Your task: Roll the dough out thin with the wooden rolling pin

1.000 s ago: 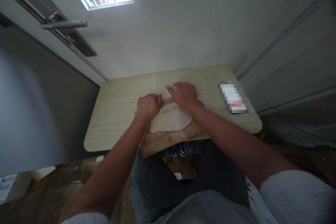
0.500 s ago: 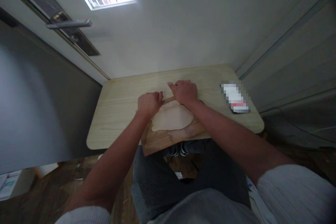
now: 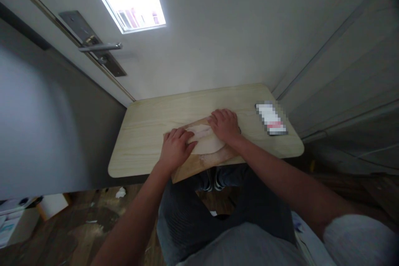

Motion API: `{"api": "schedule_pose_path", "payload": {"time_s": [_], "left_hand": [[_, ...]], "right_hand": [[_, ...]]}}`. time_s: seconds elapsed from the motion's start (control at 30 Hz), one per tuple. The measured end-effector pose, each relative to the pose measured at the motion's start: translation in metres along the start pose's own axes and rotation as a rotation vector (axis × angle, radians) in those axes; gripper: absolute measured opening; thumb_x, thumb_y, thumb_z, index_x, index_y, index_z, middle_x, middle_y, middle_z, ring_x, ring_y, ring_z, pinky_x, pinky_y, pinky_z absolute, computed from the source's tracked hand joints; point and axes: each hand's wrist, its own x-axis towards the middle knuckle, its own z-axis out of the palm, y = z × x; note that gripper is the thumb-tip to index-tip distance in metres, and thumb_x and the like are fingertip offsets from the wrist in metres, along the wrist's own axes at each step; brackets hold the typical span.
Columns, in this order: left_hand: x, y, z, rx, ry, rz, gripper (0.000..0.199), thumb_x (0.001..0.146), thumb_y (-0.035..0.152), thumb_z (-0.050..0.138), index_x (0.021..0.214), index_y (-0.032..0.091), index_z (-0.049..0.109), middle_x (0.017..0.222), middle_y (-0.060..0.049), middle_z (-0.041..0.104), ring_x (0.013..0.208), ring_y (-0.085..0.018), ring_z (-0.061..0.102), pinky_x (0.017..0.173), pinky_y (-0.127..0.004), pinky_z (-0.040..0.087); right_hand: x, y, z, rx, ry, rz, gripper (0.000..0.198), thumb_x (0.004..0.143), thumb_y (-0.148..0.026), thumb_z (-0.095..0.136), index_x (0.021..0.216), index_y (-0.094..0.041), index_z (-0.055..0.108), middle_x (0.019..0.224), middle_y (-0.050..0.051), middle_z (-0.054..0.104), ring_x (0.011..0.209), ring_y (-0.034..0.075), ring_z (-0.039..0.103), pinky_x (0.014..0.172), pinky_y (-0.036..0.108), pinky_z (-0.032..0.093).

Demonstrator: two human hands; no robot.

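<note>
Pale, flattened dough (image 3: 207,143) is lying on the brown wooden board (image 3: 199,162) on the light wooden table (image 3: 146,133). Both hands, left hand (image 3: 176,149) and right hand (image 3: 225,125), are pressing flat, fingers spread; whether either grip is closing on a rolling pin I cannot tell. Even pressure from both sides should be keeping the thickness uniform.

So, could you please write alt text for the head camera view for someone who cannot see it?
A person's left hand and right hand press on a flat sheet of pale dough lying on a wooden board. The board sits on a small light wood table facing a white door.
</note>
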Motion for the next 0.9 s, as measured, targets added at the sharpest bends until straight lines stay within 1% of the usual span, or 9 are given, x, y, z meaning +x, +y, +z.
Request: {"api": "schedule_pose_path", "payload": {"time_s": [0.1, 0.2, 0.33, 0.47, 0.57, 0.67, 0.8, 0.9], "left_hand": [[-0.016, -0.003, -0.001, -0.059, 0.027, -0.001, 0.028, 0.096, 0.042, 0.055, 0.114, 0.023, 0.065, 0.114, -0.008, 0.067, 0.111, -0.027, 0.056, 0.096, -0.042, 0.041], [-0.03, -0.008, -0.004, -0.097, 0.061, -0.027, 0.029, 0.097, 0.042, 0.053, 0.115, 0.023, 0.065, 0.114, -0.008, 0.067, 0.109, -0.026, 0.056, 0.093, -0.041, 0.042], [-0.047, -0.02, -0.009, -0.097, 0.069, -0.057, 0.03, 0.096, 0.043, 0.053, 0.115, 0.024, 0.066, 0.113, -0.008, 0.068, 0.107, -0.026, 0.057, 0.092, -0.043, 0.042], [-0.054, -0.029, -0.011, -0.069, 0.062, -0.109, 0.029, 0.094, 0.042, 0.056, 0.116, 0.026, 0.066, 0.113, -0.007, 0.067, 0.108, -0.027, 0.057, 0.093, -0.044, 0.042], [-0.05, -0.025, -0.011, -0.062, 0.061, -0.173, 0.027, 0.09, 0.04, 0.06, 0.112, 0.026, 0.066, 0.113, -0.006, 0.068, 0.109, -0.027, 0.057, 0.094, -0.044, 0.044], [-0.037, -0.01, -0.008, -0.041, 0.091, -0.27, 0.029, 0.09, 0.039, 0.059, 0.114, 0.024, 0.065, 0.117, -0.008, 0.067, 0.112, -0.028, 0.057, 0.095, -0.044, 0.044], [-0.01, 0.009, 0.003, 0.002, 0.116, -0.344, 0.037, 0.099, 0.038, 0.041, 0.128, 0.022, 0.059, 0.13, -0.011, 0.064, 0.121, -0.027, 0.055, 0.103, -0.045, 0.042], [0.005, 0.01, 0.013, 0.062, 0.113, -0.406, 0.044, 0.102, 0.039, 0.033, 0.135, 0.021, 0.054, 0.14, -0.014, 0.058, 0.132, -0.031, 0.048, 0.111, -0.055, 0.032]], "right_hand": [[-0.002, -0.004, -0.002, 0.011, -0.024, -0.017, 0.034, 0.101, -0.042, 0.043, 0.11, -0.019, 0.067, 0.117, 0.009, 0.069, 0.114, 0.026, 0.052, 0.1, 0.04, 0.028], [-0.003, -0.016, -0.006, 0.004, -0.065, -0.071, 0.032, 0.101, -0.038, 0.041, 0.11, -0.019, 0.066, 0.115, 0.009, 0.069, 0.113, 0.026, 0.053, 0.099, 0.04, 0.028], [-0.004, -0.037, -0.008, -0.024, -0.102, -0.173, 0.035, 0.101, -0.038, 0.039, 0.119, -0.019, 0.064, 0.122, 0.01, 0.067, 0.118, 0.027, 0.052, 0.103, 0.046, 0.026], [-0.004, -0.056, -0.001, -0.049, -0.143, -0.149, 0.041, 0.103, -0.043, 0.036, 0.125, -0.02, 0.062, 0.13, 0.011, 0.064, 0.125, 0.03, 0.049, 0.107, 0.054, 0.024], [-0.004, -0.061, 0.007, -0.073, -0.155, -0.12, 0.049, 0.102, -0.049, 0.035, 0.136, -0.021, 0.056, 0.143, 0.012, 0.056, 0.134, 0.033, 0.044, 0.11, 0.057, 0.023], [-0.005, -0.062, 0.013, -0.094, -0.141, -0.091, 0.055, 0.102, -0.054, 0.032, 0.144, -0.023, 0.049, 0.151, 0.012, 0.049, 0.139, 0.034, 0.039, 0.112, 0.059, 0.021], [-0.004, -0.062, 0.013, -0.103, -0.151, -0.088, 0.054, 0.103, -0.052, 0.03, 0.145, -0.023, 0.048, 0.15, 0.011, 0.05, 0.139, 0.033, 0.04, 0.114, 0.059, 0.019], [-0.001, -0.063, 0.011, -0.096, -0.171, -0.088, 0.053, 0.103, -0.05, 0.029, 0.143, -0.023, 0.05, 0.146, 0.012, 0.054, 0.136, 0.032, 0.042, 0.111, 0.057, 0.023]]}}
